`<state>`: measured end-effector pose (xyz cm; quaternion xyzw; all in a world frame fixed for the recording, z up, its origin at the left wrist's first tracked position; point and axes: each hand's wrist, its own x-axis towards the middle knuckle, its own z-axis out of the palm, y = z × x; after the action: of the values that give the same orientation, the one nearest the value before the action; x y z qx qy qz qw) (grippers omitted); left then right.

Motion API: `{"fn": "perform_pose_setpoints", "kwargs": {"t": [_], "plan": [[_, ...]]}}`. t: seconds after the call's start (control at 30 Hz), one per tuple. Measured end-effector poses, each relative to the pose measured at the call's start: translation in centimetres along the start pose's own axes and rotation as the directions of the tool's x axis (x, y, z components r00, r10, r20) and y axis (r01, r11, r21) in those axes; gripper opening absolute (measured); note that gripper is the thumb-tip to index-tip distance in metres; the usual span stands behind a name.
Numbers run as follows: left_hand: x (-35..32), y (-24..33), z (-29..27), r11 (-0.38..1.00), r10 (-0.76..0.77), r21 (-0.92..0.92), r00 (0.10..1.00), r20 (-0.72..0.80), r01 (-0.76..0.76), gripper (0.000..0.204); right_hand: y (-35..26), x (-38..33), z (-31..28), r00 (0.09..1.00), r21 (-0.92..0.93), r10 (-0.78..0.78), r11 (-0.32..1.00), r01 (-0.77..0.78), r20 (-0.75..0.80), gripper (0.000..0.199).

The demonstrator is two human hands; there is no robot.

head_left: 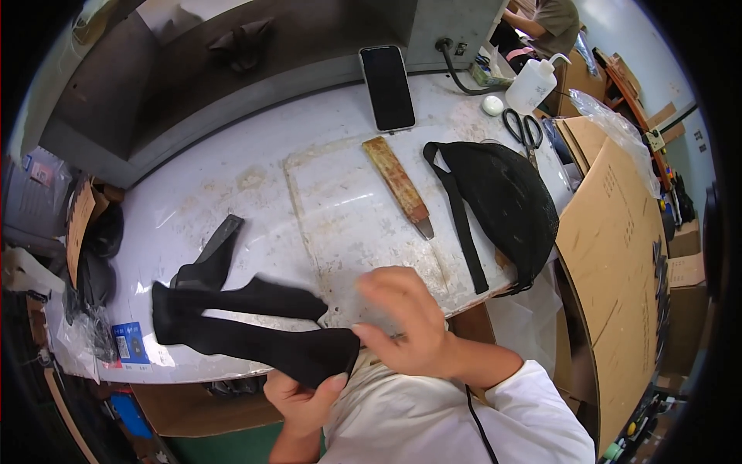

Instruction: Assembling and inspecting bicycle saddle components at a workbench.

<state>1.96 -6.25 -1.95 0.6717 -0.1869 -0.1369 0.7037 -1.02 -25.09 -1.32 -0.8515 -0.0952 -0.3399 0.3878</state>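
A long black fabric piece (pixel 255 340), bent into a narrow U, stretches leftward over the front of the worktable. My left hand (pixel 305 396) pinches its near right end between thumb and fingers at the table edge. Just above that end is my right hand (pixel 410 321), slightly blurred, its thumb and fingers apart; the thumb tip comes close to the fabric's corner, and whether it touches I cannot tell. Behind the fabric's far side lies a second dark piece (pixel 212 259), partly covered by it.
A tape-wrapped knife (pixel 394 174), a phone (pixel 388 89) and a black mesh item with a strap (pixel 502 201) lie on the white table (pixel 255 185). Scissors (pixel 525 133) and a squeeze bottle (pixel 532 87) are farther right, beside cardboard (pixel 610 263). Another person (pixel 553 27) sits beyond.
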Motion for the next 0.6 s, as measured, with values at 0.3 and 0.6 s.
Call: {"fn": "perform_pose_setpoints", "kwargs": {"t": [0.3, 0.6], "plan": [[-1.4, -4.5, 1.5, 0.914, 0.333, -0.165, 0.917, -0.221, -0.372, 0.063, -2.2, -0.4, 0.5, 0.607, 0.816, 0.588, -0.171, -0.552, 0.534, 0.068], [-0.7, -3.6, -2.2, 0.57, -0.09, -0.781, 0.964, 0.251, 0.257, 0.063, -1.4, -1.5, 0.1, 0.673, 0.701, 0.458, 0.139, -0.7, 0.581, 0.024]]}}
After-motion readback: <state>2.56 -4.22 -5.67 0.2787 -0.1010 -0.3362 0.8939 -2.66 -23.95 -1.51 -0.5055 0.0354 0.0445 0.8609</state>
